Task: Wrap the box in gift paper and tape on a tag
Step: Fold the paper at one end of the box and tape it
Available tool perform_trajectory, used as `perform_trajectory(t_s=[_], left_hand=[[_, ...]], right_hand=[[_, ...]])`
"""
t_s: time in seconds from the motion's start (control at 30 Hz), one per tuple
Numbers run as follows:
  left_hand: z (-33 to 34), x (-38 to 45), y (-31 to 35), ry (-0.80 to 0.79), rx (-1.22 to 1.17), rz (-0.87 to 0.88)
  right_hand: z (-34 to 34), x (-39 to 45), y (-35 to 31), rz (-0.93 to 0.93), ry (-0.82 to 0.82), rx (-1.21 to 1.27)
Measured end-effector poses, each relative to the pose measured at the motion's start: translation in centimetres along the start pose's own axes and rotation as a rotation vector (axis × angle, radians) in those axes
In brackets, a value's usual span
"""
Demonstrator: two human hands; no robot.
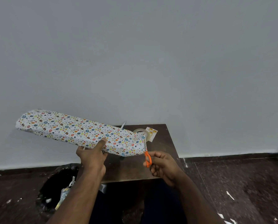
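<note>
Wrapped box point(73, 129) held in air over small dark table point(135, 165), long end sticking out left. Left hand point(93, 156) gripped its underside, thumb on printed paper. Right hand point(162, 165) fingers curled through orange scissors point(147, 158), blades at paper's right edge. Tape roll point(140, 131) and tag point(152, 133) sat behind on table. Trash bin point(57, 188) stood lower left.

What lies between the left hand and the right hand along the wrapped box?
In the head view, only patterned gift paper spans from the left hand to the scissors in the right hand.
</note>
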State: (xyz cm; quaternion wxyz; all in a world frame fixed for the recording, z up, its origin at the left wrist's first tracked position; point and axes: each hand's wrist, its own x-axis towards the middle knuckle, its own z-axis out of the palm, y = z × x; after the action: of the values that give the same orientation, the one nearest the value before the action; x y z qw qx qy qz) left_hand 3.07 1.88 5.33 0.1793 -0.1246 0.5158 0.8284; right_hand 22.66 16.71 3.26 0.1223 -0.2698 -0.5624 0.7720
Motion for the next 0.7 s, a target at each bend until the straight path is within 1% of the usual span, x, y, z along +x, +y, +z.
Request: perform_trajectory(t_s=[0.23,0.7], left_hand=[[-0.1,0.13,-0.1,-0.012,0.036,0.025],[-0.14,0.31,-0.14,-0.008,0.034,0.078]], right_hand=[[-0.11,0.04,-0.14,0.006,-0.01,-0.016],[0.04,0.25,-0.48,0.05,-0.02,-0.049]])
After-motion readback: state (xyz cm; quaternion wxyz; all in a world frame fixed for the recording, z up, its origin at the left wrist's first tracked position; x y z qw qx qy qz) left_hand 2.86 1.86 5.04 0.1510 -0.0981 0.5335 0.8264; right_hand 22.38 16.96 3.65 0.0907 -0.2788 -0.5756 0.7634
